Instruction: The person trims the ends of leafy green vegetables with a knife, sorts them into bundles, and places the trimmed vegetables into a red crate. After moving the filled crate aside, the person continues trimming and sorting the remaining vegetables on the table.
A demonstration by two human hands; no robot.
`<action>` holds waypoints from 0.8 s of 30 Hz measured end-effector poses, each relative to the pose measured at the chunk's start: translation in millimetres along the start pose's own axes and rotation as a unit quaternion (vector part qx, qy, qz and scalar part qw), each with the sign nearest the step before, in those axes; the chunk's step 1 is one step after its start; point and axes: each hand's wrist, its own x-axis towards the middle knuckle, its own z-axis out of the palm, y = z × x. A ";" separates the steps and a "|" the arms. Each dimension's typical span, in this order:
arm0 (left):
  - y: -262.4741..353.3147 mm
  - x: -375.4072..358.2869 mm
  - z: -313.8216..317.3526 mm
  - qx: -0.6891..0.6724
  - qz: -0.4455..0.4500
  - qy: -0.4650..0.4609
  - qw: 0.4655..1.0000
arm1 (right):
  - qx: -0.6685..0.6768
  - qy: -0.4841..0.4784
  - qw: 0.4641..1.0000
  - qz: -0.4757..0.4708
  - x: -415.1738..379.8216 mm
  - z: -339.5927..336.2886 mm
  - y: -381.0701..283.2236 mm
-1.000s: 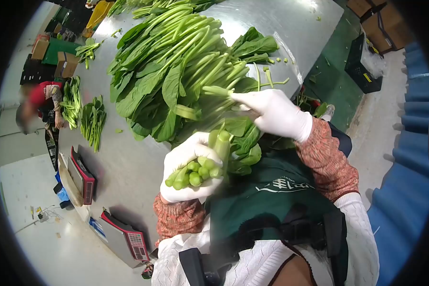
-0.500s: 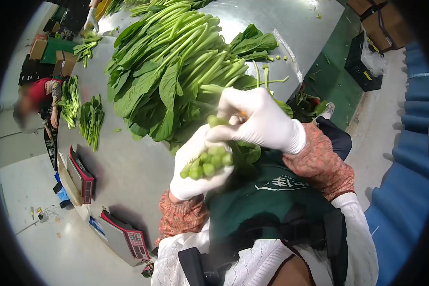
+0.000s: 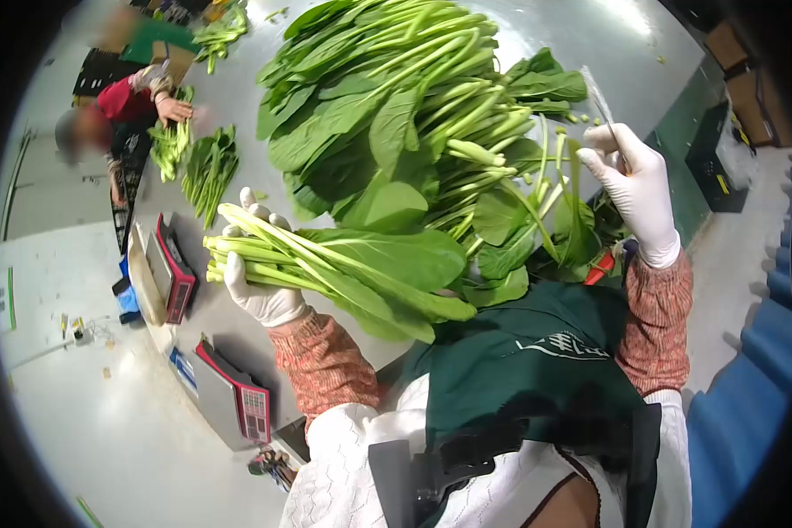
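Observation:
My left hand (image 3: 268, 295), in a white glove, is wrapped round a bunch of leafy greens (image 3: 361, 268). The pale stem ends point left and the broad leaves spread right, over my apron. Off to the right, my gloved right hand (image 3: 638, 180) is raised near the table edge with its fingers curled. A thin sliver shows between thumb and fingers, too small to identify. Beyond both hands, a large pile of leafy greens (image 3: 396, 97) lies on the metal table (image 3: 255, 158), and some loose stems and leaves (image 3: 572, 220) hang at its near right side.
Two red-edged scales (image 3: 172, 268) (image 3: 238, 396) stand along the left table edge. Smaller bunches of greens (image 3: 209, 172) lie on the left, where another person's hand (image 3: 174, 109) touches one. A black crate (image 3: 717, 158) and cardboard boxes (image 3: 757, 101) are on the floor at right.
My hands have moved apart. The left has turned and swung left, showing the bunch lengthwise instead of its cut ends; the right has left the stems and moved right. The other person's hand now touches greens.

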 end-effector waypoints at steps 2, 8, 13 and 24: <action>17.3 -2.0 -14.5 0.011 0.029 0.021 0.999 | -0.056 0.081 0.992 -0.075 0.5 14.0 1.3; 49.9 -9.8 -37.2 0.075 0.103 0.082 0.988 | 0.009 -0.023 1.000 0.014 -0.3 27.2 -6.2; 78.9 -21.9 -70.3 -0.061 0.132 0.008 0.989 | 0.042 -0.071 0.994 0.068 -2.2 40.3 8.7; 72.5 -27.9 -108.8 -0.184 0.211 -0.016 0.960 | 0.087 -0.158 0.965 0.189 -10.3 64.8 13.4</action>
